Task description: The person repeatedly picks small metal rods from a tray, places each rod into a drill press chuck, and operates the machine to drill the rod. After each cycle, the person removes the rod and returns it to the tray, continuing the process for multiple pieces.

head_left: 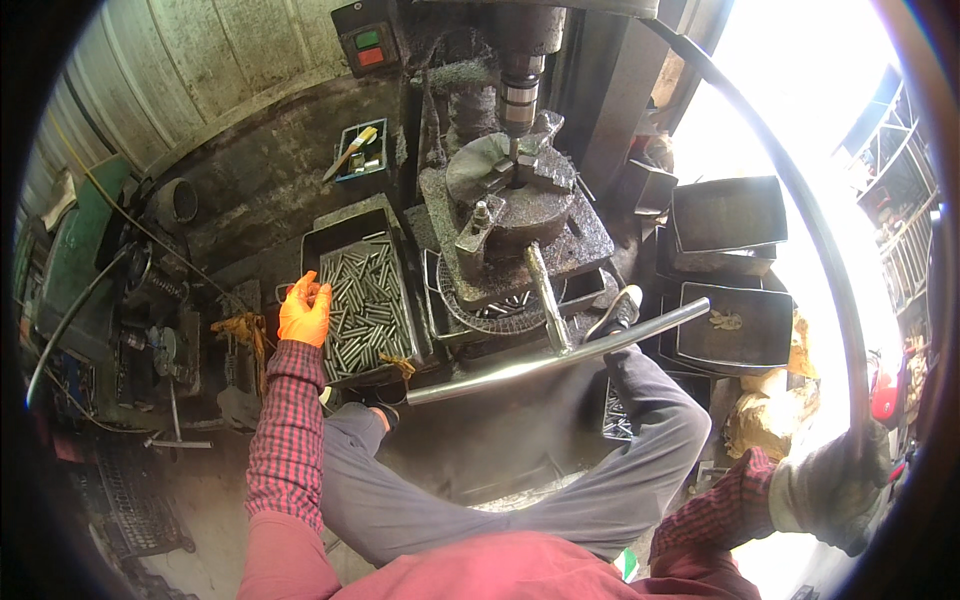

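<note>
My left hand (305, 312), in an orange glove, is over the left rim of a metal bin (318, 240). Its fingers are curled; whether something small is in them I cannot make out. Many short steel pins (365, 305) fill the bin. Far to the right, my right hand (835, 488), in a grey-white glove, is closed round the lower end of a long curved black lever (800, 190). The lever runs up to the drill press. Below the drill chuck (519, 100) stands a round jawed chuck (490, 170) on the machine table, coated in metal chips.
A long shiny bar (570, 352) crosses in front of the machine above my legs. A blue tray with a brush (352, 150) sits behind the bin. Dark boxes (730, 215) are stacked on the right. A switch box (366, 42) is on the wall.
</note>
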Demonstrator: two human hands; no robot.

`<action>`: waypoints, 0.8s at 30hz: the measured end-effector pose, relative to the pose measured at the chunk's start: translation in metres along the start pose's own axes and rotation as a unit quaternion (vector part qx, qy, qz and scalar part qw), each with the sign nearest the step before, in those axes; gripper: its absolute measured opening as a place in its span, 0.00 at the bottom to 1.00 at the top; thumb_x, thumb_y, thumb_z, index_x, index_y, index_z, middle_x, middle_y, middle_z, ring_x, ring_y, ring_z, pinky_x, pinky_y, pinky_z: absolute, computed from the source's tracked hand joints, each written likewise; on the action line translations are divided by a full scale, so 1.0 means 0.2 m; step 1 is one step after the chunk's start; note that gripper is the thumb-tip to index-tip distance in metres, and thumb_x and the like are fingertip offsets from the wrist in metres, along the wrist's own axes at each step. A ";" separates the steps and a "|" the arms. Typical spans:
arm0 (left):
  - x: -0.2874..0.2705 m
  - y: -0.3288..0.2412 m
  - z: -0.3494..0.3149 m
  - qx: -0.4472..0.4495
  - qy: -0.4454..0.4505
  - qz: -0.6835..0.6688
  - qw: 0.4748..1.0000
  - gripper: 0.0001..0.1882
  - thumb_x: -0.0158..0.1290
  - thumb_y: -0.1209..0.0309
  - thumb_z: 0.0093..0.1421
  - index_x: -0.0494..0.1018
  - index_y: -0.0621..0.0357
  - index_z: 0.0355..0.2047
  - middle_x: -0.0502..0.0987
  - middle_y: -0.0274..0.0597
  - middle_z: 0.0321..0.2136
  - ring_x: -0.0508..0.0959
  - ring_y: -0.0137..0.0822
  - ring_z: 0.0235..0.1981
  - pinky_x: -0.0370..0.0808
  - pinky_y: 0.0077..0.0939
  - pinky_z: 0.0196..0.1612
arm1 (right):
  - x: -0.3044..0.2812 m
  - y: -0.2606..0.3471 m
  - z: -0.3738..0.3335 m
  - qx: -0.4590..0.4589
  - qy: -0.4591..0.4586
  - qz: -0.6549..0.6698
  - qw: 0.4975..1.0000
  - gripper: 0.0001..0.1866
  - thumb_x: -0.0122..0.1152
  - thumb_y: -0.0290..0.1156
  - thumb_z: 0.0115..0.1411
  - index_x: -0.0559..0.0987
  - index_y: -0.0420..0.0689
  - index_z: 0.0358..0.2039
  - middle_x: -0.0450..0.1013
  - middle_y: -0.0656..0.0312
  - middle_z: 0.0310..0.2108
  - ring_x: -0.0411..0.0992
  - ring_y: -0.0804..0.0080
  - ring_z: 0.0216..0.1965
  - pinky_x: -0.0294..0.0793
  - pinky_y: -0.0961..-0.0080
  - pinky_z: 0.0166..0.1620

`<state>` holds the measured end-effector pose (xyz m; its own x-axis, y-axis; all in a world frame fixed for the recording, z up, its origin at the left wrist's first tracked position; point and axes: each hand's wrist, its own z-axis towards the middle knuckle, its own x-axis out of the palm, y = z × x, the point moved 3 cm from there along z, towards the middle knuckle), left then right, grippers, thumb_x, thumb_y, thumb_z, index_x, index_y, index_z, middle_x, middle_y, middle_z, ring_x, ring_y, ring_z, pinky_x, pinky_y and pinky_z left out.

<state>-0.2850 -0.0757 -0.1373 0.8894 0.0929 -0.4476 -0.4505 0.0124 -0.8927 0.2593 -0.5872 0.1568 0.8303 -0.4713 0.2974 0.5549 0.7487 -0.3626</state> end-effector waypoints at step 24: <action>-0.01 -0.07 -0.01 0.020 -0.006 0.054 0.998 0.32 0.63 0.60 0.68 0.71 0.63 0.67 0.83 0.42 0.46 0.81 0.32 0.45 0.77 0.31 0.53 | -0.10 -0.12 0.28 0.041 -0.080 0.254 0.963 0.21 0.67 0.52 0.69 0.87 0.49 0.27 0.82 0.72 0.23 0.80 0.79 0.23 0.76 0.81 0.25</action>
<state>-0.2809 -0.0786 -0.1241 0.8347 0.1068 -0.5402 -0.5466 0.0409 -0.8364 0.2275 -0.5698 0.2086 0.9713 0.0379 0.2347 0.0683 0.9010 -0.4283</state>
